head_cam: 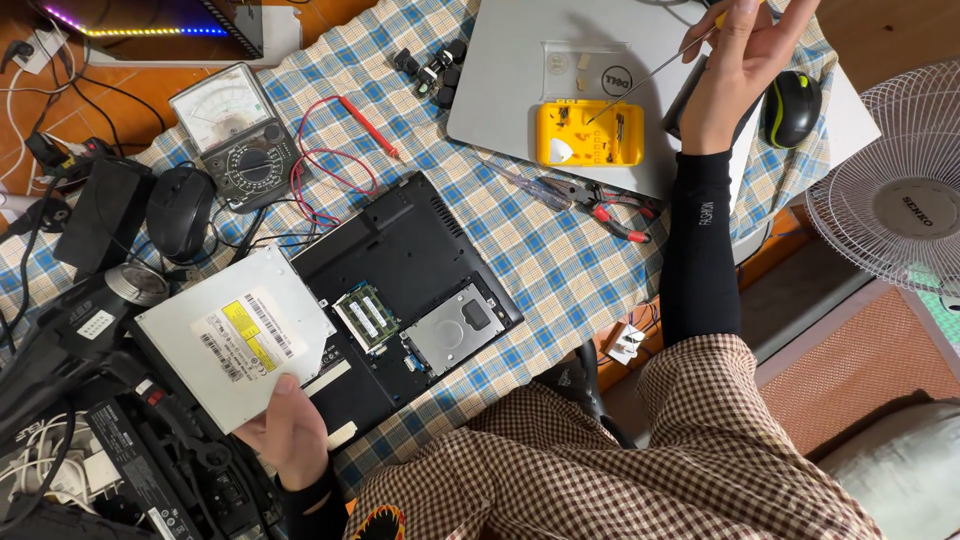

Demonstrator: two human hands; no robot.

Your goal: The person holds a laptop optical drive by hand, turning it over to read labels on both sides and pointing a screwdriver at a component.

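Optical drive [235, 338] — flat silver unit with white and yellow labels — held at its near corner by the left hand [290, 435], thumb on top and fingers closed under the edge. It sits over the left side of the opened black laptop [400, 290], tilted a little, overlapping the chassis edge.

Laptop lies bottom-up on the blue checked cloth [560, 260]; memory modules [365, 317] and silver hard drive [455, 328] exposed in the open bay.

Right hand [735, 70] raised at the far side, fingers pinched on a thin screwdriver [645, 75]; its tip points down into the yellow parts tray [590, 132]. Handle mostly cut off by the frame edge, so its colour is probably yellow, not certain.

Tray rests on a closed silver laptop [510, 80]. Red-handled pliers [615, 210] and a second screwdriver [525, 185] lie just in front of it. Black-and-green mouse [792, 108] beside the right wrist.

Left of the cloth — analogue multimeter [235, 135] with red probe [365, 125], a black mouse [182, 210]. White fan [890, 195] at right.
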